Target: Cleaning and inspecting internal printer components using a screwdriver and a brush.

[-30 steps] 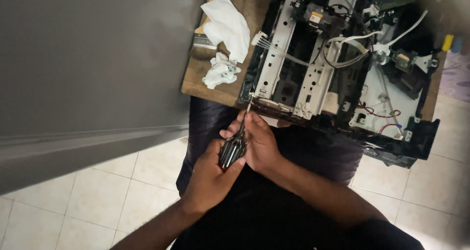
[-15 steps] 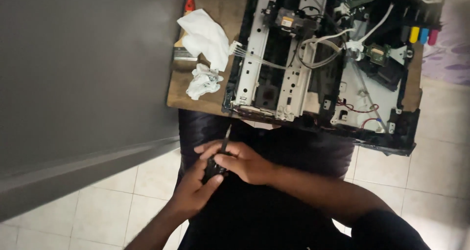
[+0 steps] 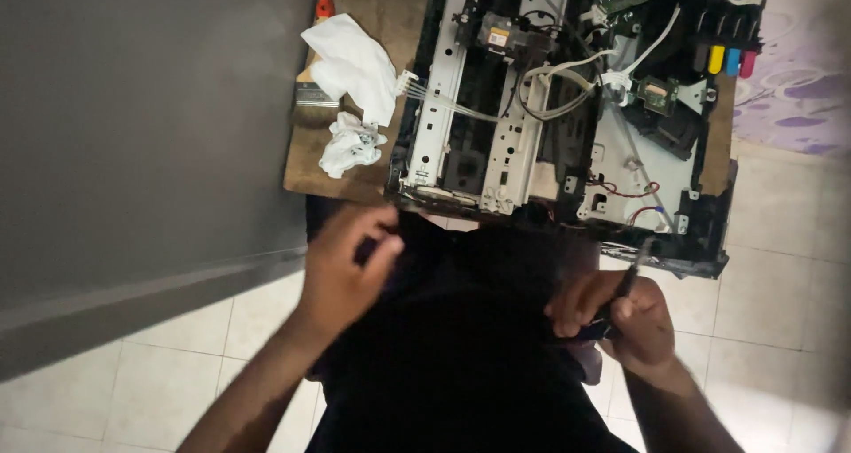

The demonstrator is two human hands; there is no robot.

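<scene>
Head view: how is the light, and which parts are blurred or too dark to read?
Head view: dim, uneven light; the opened printer and white cloth are lit and fairly sharp; the left hand is motion-blurred; the right hand holds a dark screwdriver, soft; the dark lap shows no detail.

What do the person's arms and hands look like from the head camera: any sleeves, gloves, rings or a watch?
Both hands are bare: the left hand and the right hand show no gloves, and no rings or watch can be made out in the dim light. The forearms are uncovered as far as the frame shows, with no sleeve edge in view. Dark clothing covers the lap between them.
</scene>
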